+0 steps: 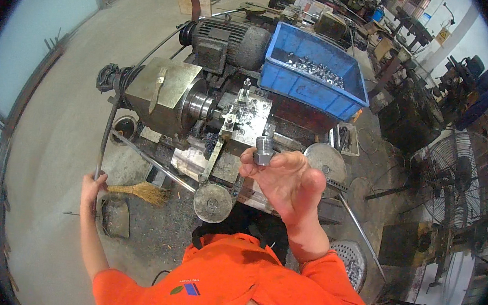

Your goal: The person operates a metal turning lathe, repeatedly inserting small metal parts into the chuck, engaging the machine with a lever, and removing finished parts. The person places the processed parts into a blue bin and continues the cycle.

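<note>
Hands: right (285, 182) pinches fitting (263, 150), left (93, 188) grips lever (106, 140)

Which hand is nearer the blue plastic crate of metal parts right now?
Right. The right hand, holding a small grey threaded metal fitting, is raised just below the blue plastic crate. The left hand grips a long dark lever far to the crate's left.

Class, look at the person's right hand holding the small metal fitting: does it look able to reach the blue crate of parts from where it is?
Probably yes. The right hand holds the metal fitting raised over the lathe, and the blue crate sits open-topped just beyond, with nothing between them.
</note>
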The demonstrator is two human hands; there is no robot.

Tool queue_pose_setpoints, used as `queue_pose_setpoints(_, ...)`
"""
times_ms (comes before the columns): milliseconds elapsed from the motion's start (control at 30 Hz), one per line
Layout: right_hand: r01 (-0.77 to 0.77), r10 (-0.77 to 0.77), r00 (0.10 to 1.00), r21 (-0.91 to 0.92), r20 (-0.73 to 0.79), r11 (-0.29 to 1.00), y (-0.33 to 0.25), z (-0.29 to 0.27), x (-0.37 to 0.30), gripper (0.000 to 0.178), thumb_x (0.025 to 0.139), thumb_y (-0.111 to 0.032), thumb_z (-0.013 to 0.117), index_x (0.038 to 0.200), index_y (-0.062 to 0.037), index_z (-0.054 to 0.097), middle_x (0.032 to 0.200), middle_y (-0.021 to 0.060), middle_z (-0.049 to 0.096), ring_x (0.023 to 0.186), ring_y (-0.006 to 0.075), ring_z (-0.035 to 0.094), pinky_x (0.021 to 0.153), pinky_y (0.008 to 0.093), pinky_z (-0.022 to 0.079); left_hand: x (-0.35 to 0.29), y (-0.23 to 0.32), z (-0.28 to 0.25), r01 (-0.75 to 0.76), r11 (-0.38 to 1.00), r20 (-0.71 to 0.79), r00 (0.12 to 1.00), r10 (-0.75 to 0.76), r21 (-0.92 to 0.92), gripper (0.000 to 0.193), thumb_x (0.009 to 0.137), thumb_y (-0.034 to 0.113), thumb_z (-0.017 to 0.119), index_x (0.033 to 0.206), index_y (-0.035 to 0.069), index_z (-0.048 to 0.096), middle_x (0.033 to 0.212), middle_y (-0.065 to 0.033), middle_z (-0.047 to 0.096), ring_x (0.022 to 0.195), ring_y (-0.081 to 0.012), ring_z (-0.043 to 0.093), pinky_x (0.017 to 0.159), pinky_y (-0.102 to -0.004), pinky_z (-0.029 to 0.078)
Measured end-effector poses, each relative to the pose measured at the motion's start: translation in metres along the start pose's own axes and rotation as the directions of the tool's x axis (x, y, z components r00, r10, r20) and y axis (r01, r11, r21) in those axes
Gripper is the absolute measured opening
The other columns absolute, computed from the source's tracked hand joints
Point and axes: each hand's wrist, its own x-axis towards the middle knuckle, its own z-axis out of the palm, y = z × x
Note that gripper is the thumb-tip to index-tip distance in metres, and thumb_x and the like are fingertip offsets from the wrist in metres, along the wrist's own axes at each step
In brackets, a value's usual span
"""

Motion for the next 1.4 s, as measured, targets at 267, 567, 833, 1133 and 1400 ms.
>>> queue_pose_setpoints(267, -0.003, 0.007, 1.000, -0.138, 0.025, 0.990, -0.006, 0.002, 0.002, 0.053, 0.072, -0.054, 0.064, 0.098, -0.0073, 0.067, 0.110, 0.0191, 0.059, 0.107, 0.0323, 0.049, 0.088, 0.0422, 0.035, -0.004, 0.006, 0.001, -0.023, 0.997, 0.021, 0.999, 0.025, -0.071, 0.027, 0.078, 0.015, 0.061, 0.093, -0.007, 0.057, 0.063, -0.0069, 0.056, 0.051, -0.0150, 0.056, 0.048, -0.0268, 0.046)
queue_pose_setpoints(567, 0.047, -0.048, 0.999, -0.141, -0.009, 0.989, -0.005, 0.006, 0.002, 0.069, 0.067, -0.060, 0.063, 0.093, 0.0037, 0.066, 0.107, 0.0287, 0.056, 0.100, 0.0312, 0.053, 0.089, 0.0365, 0.039, -0.002, 0.003, 0.001, -0.017, 0.997, 0.013, 1.000, 0.018, -0.079, 0.027, 0.078, 0.014, 0.061, 0.094, -0.007, 0.057, 0.065, -0.0071, 0.057, 0.053, -0.0151, 0.057, 0.050, -0.0272, 0.047)
queue_pose_setpoints(833, 0.047, -0.048, 0.999, -0.134, -0.003, 0.990, -0.008, 0.008, 0.002, 0.070, 0.067, -0.061, 0.063, 0.092, 0.0044, 0.066, 0.105, 0.0278, 0.057, 0.100, 0.0330, 0.053, 0.090, 0.0387, 0.037, 0.002, -0.003, -0.001, -0.013, 0.998, 0.018, 1.000, 0.014, -0.064, 0.029, 0.077, 0.014, 0.061, 0.097, -0.007, 0.057, 0.065, -0.0078, 0.057, 0.054, -0.0159, 0.058, 0.050, -0.0283, 0.047)
queue_pose_setpoints(1133, -0.018, -0.048, 0.983, -0.349, -0.179, 0.937, -0.003, -0.031, -0.001, 0.040, 0.071, -0.036, 0.063, 0.087, 0.0000, 0.068, 0.096, 0.0226, 0.061, 0.090, 0.0278, 0.057, 0.081, 0.0342, 0.043, -0.001, -0.006, 0.000, -0.048, 0.988, 0.006, 0.999, 0.049, -0.147, 0.023, 0.077, 0.012, 0.061, 0.090, -0.006, 0.057, 0.059, -0.0069, 0.056, 0.052, -0.0160, 0.057, 0.048, -0.0283, 0.046)
queue_pose_setpoints(1400, -0.348, -0.067, 0.910, -0.841, -0.410, 0.414, -0.074, -0.158, 0.038, 0.027, 0.067, -0.003, 0.049, 0.085, 0.0000, 0.070, 0.080, 0.0093, 0.067, 0.068, 0.0122, 0.059, 0.063, 0.0232, 0.047, -0.012, 0.004, 0.001, -0.034, 0.989, 0.014, 0.999, 0.036, -0.144, 0.020, 0.075, 0.012, 0.063, 0.086, -0.003, 0.055, 0.061, -0.0061, 0.054, 0.052, -0.0161, 0.054, 0.050, -0.0288, 0.045)
